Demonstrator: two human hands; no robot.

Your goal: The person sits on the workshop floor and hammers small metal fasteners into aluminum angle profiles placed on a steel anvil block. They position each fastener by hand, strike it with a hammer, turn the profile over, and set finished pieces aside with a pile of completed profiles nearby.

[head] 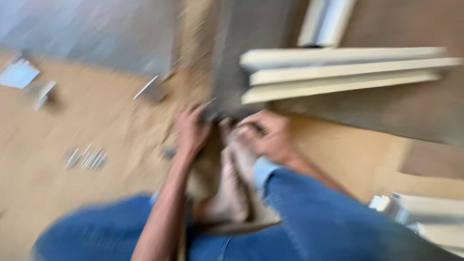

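Floor: pale wood-look floor (pixel 96 116), smooth and matt; the whole view is smeared by motion, so fine detail is lost.
Landmark: a grey-brown flat panel (pixel 241 58) lying on the floor, its long axis running away from the person; everything below is placed against it.
Panel material: it looks like a laminated board, dull-faced, with a straight near end.
Left hand: the left hand (pixel 192 129) sits at the near end of the panel, on its left corner, touching it. Fingers curl toward the edge, but blur hides whether they are closed round it; I cannot tell.
Right hand: the right hand (pixel 268 135) is at the same near end, just right of the left hand, knuckles bent as if clasping the edge; again the blur leaves it uncertain.
Key relation: the panel stretches straight ahead from both hands; they look about equally near its end.
Foot: a bare foot (pixel 232 183) lies just below the panel's near end, between the forearms.
Legs: blue denim jeans (pixel 328 222) nearest the viewer.
Strips: three cream-coloured long strips (pixel 338 72) rest across the panel's right side, lengthwise left to right.
Screws: a small cluster of metal fittings (pixel 86 158) well to the panel's left.
Bracket: a pale flat piece (pixel 18 73) far left of the panel.
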